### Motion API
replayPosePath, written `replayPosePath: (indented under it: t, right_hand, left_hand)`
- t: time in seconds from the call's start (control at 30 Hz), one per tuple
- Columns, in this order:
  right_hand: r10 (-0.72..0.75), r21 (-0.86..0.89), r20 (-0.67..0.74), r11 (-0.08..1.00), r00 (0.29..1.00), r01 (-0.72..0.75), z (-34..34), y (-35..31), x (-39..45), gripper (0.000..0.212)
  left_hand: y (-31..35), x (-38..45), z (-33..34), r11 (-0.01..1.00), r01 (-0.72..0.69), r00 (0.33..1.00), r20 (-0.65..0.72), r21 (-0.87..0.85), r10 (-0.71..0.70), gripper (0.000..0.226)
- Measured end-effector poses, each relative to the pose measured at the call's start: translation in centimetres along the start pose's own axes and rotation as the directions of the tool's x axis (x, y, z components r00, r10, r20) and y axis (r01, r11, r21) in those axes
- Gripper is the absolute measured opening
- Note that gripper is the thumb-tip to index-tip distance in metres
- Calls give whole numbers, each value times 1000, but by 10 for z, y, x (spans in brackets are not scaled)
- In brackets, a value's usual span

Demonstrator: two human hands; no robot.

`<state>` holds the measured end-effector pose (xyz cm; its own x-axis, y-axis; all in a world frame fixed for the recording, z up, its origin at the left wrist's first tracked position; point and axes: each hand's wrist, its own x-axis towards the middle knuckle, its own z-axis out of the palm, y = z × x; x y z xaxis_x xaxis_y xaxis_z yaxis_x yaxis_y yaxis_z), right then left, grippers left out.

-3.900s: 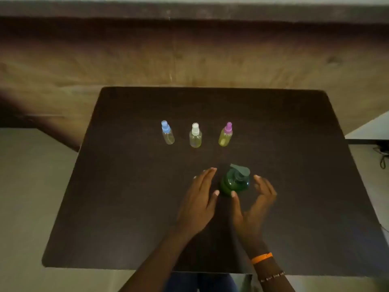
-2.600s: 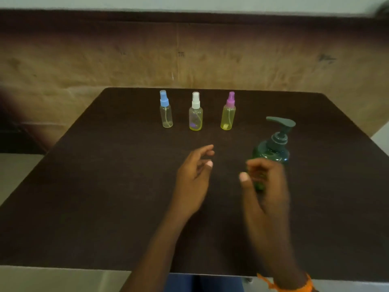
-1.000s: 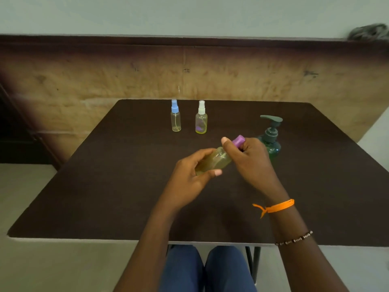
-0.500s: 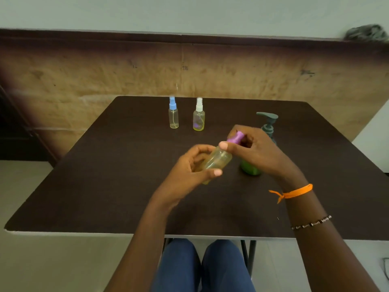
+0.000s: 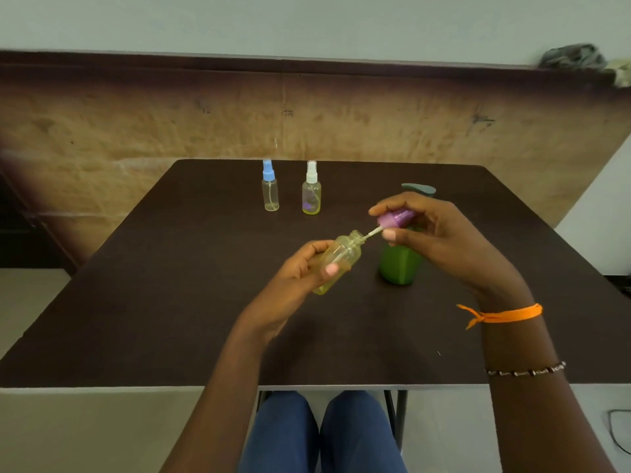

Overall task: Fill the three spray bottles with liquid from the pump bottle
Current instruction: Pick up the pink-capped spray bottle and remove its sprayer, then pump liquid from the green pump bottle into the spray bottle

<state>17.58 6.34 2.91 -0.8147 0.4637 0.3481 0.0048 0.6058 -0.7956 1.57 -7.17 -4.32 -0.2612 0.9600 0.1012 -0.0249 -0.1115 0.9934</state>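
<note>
Spray bottle (image 5: 336, 259) tilts in the left hand's (image 5: 300, 274) grip, neck toward two o'clock, so the right hand (image 5: 433, 233), pinching the purple sprayer (image 5: 396, 218), draws its tube clear.

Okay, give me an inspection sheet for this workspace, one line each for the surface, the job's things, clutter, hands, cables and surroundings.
Surface: dark brown table, bare where visible.
Job's things: blue-capped spray bottle and white-capped spray bottle stand capped at the far edge; third bottle open and tilted; its purple spray cap pulled out, tube tip still at the neck; green pump bottle upright, partly hidden.
Clutter: nothing seen.
Hands: left hand grips the open bottle; right hand pinches the purple cap.
Cables: dark cable on the floor, lower right.
Surroundings: wood-panelled wall; crumpled cloth on its ledge.
</note>
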Motion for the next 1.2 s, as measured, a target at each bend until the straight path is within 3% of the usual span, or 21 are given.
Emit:
replayPosePath:
  t: [0.1, 0.17, 0.3, 0.43, 0.5, 0.6, 0.73, 0.83, 1.0, 1.2]
  right_hand:
    - [-9, -20, -190, 1000, 982, 5, -17, -2, -19, 29]
    - [0, 13, -373, 1000, 928, 5, -26, 0, -33, 29]
    - [162, 206, -716, 978, 679, -16, -23, 21, -53, 24]
    - [358, 171, -796, 906, 488, -386, 3, 63, -55, 15]
    - [412, 72, -772, 814, 485, -577, 12, 84, -56, 15]
    - [492, -42, -687, 708, 534, -705, 25, 105, -55, 16]
    - [452, -168, -654, 696, 607, -698, 31, 111, -49, 23]
    - [454, -161, -631, 716, 629, -679, 30, 112, -47, 25]
    - [502, -51, -636, 731, 586, -681, 24, 107, -51, 13]
    - [512, -16, -625, 746, 589, -666, 17, 112, -54, 16]
  left_hand:
    - [-6, 4, 5, 999, -26, 999, -20, 22, 27, 43]
    - [-9, 7, 10, 999, -39, 998, -56, 20, 40, 37]
    - [-15, 15, 23, 998, -60, 984, -170, -7, 57, 32]
    - [-22, 18, 27, 998, -63, 972, -223, 24, 67, 32]
    - [-23, 19, 31, 997, -67, 974, -216, 27, 71, 32]
    - [-24, 19, 36, 997, -62, 979, -190, 44, 69, 33]
    - [-26, 20, 38, 997, -42, 983, -178, 71, 54, 33]
    - [-25, 21, 38, 997, -28, 984, -175, 67, 40, 33]
    - [-27, 23, 41, 999, -3, 986, -167, 51, 11, 33]
    - [-30, 23, 45, 999, 22, 986, -165, 49, -13, 33]
